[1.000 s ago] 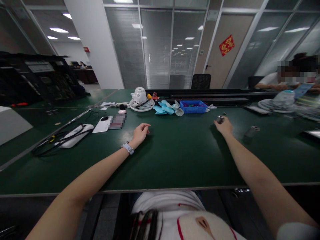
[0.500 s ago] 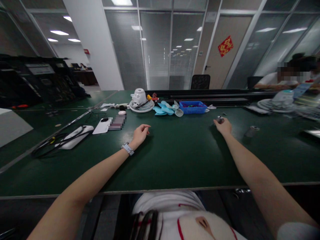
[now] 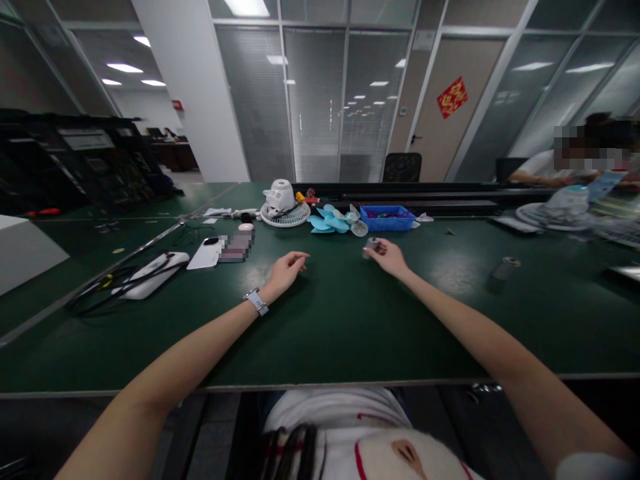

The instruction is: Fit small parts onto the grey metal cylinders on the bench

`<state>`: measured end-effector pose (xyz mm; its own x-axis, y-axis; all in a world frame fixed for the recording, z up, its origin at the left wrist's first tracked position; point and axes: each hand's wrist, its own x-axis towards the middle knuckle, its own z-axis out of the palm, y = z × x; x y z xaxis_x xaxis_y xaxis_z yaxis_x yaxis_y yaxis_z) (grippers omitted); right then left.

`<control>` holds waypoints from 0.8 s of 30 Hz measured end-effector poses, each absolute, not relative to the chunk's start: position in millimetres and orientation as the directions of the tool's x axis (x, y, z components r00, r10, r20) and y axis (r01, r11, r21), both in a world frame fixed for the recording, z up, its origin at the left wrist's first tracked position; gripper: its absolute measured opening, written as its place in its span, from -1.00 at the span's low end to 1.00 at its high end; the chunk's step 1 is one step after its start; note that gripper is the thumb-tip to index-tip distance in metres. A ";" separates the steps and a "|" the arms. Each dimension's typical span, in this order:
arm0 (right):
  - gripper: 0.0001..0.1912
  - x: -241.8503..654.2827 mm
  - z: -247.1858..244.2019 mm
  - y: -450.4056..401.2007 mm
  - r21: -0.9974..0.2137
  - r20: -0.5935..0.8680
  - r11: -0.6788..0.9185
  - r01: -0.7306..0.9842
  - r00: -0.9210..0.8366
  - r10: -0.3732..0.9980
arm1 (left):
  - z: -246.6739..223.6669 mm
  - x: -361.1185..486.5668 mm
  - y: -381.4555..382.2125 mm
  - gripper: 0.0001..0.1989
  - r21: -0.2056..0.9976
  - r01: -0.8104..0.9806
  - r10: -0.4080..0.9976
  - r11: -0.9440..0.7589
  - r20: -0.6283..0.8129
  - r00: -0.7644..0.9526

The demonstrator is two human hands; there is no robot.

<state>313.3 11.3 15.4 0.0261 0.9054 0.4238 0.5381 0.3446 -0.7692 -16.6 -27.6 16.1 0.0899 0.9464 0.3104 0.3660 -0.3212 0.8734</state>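
My right hand (image 3: 391, 259) grips a small grey cylinder (image 3: 371, 247) with a metallic-looking top, held upright near the middle of the table; I cannot make out its exact kind. My left hand (image 3: 287, 270), with a watch (image 3: 257, 301) on the wrist, hovers or rests over the green table (image 3: 330, 333). Its fingers are loosely stretched and hold nothing visible. A similar grey cylinder (image 3: 506, 268) sits farther right. Ahead of my hands are pale blue fan blades (image 3: 330, 220), a white fan body with its round grille (image 3: 285, 212), and a blue tray (image 3: 387, 219) of small parts.
To the left lie a white phone (image 3: 205, 253), a second phone-like slab (image 3: 237, 245) and a white case under a black cable (image 3: 155, 275). A tiny dark piece (image 3: 450, 232) lies at right. Another person (image 3: 545, 167) sits at far right behind fan parts (image 3: 565, 207).
My right hand has carried the grey cylinder left, from the right side toward the table's middle. My left hand has stayed nearly in place. The camera view has shifted slightly.
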 end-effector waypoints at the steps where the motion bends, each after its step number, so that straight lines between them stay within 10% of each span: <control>1: -0.54 288.8 16.3 1.5 -0.790 0.412 0.396 0.467 -0.074 0.908 | 18.6 -14.3 -33.3 -0.62 0.872 0.353 0.941 -0.339 0.316 0.123; 8: -0.55 205.4 15.1 -57.4 -0.783 0.387 0.545 0.299 -0.452 0.804 | 33.1 7.6 -64.9 -0.59 0.783 0.372 0.864 -0.498 0.413 0.288; 24: -0.52 205.2 12.4 -66.6 -0.769 0.390 0.547 0.332 -0.435 0.812 | 30.9 -9.2 -39.4 -0.75 0.599 0.580 0.823 -0.552 0.501 0.266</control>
<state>205.2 -66.6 12.4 -0.4349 0.8117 0.3900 0.3315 0.5470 -0.7687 -9.2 -39.4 30.9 0.2665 0.8235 0.5009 0.5797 -0.5521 0.5992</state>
